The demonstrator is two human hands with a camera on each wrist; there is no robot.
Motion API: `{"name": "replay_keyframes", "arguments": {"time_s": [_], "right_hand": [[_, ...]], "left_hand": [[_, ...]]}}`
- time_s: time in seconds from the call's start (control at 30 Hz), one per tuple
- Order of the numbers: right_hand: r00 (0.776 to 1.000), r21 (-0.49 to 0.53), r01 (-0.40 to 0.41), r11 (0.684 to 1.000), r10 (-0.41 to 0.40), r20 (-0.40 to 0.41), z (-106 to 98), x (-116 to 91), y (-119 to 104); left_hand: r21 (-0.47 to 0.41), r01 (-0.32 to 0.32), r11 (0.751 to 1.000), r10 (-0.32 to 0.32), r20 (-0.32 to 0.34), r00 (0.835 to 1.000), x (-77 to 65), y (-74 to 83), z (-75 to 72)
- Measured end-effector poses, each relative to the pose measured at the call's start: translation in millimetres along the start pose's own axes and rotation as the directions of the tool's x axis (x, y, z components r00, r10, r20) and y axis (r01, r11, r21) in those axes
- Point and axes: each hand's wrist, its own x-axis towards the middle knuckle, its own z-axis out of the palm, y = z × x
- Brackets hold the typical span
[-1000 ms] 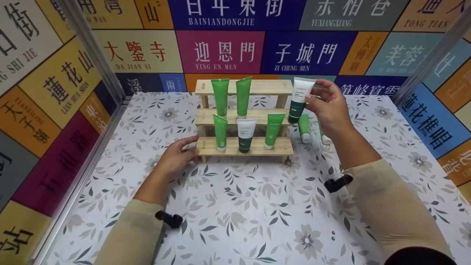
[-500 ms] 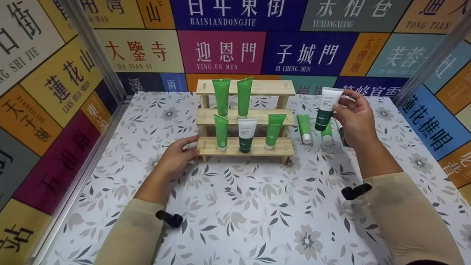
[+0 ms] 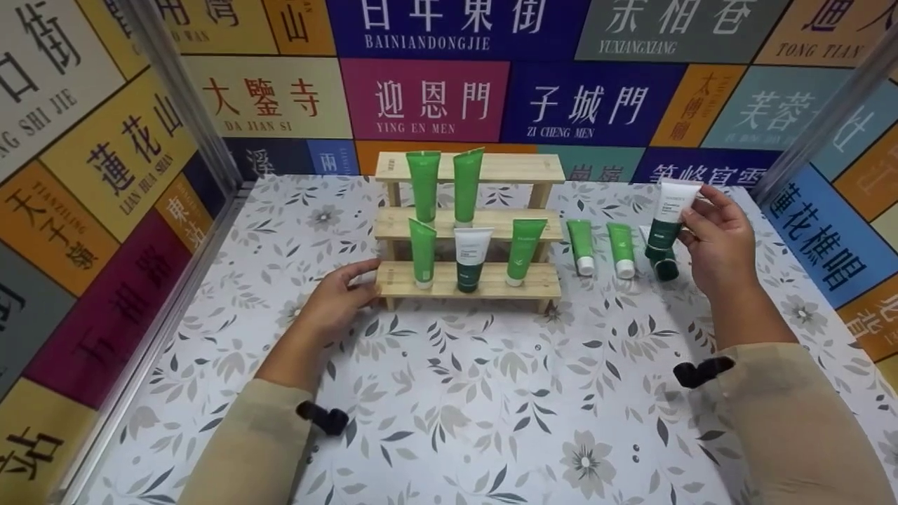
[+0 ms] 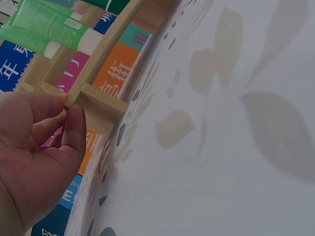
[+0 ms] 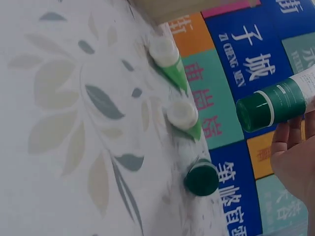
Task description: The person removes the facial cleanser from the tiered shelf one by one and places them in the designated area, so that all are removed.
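Note:
My right hand (image 3: 722,242) holds a white and dark green squeeze tube (image 3: 671,217) above the table, cap end down. In the right wrist view the dark green cap (image 5: 256,112) points away from the fingers. Beneath it lies another tube with a dark green cap (image 3: 665,269), mostly hidden by the held one. My left hand (image 3: 344,300) pinches the left end of the lowest step of a three-tier wooden stand (image 3: 512,167); thumb and fingertips meet on its corner in the left wrist view.
Two green tubes (image 3: 425,186) stand on the stand's middle step. The lowest step bears a green tube (image 3: 422,252), a white and dark green tube (image 3: 471,256) and another green tube (image 3: 525,249). Two green tubes (image 3: 580,242) lie right of the stand. Patterned panels (image 3: 424,98) rise behind.
My right hand has carried its tube right and downward, from beside the stand to over the lying dark-capped tube. Both lying green tubes are now uncovered. My left hand stays on the stand.

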Motion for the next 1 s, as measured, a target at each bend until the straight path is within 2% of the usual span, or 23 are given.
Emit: {"name": "replay_keyframes", "arguments": {"time_s": [0.43, 0.6, 0.8, 1.0], "right_hand": [[0.99, 0.105, -0.082, 0.991, 0.093, -0.105, -46, 19, 2], [0.979, 0.046, -0.129, 0.991, 0.135, -0.151, -61, 22, 2], [0.965, 0.013, -0.203, 0.979, 0.203, -0.169, -78, 28, 1], [0.932, -0.058, -0.32, 0.945, 0.304, -0.198, -91, 37, 4]], "left_hand": [[-0.018, -0.02, 1.0, 0.019, -0.007, 1.0, -1.6, -2.8, -1.8], [0.0, -0.006, 1.0, 0.006, -0.005, 1.0, -0.9, -1.1, -1.5], [0.023, 0.002, 1.0, -0.001, -0.018, 1.0, -0.6, 0.0, -1.2], [0.013, 0.003, 1.0, -0.003, -0.022, 1.0, -0.6, -1.3, 0.2]]}}
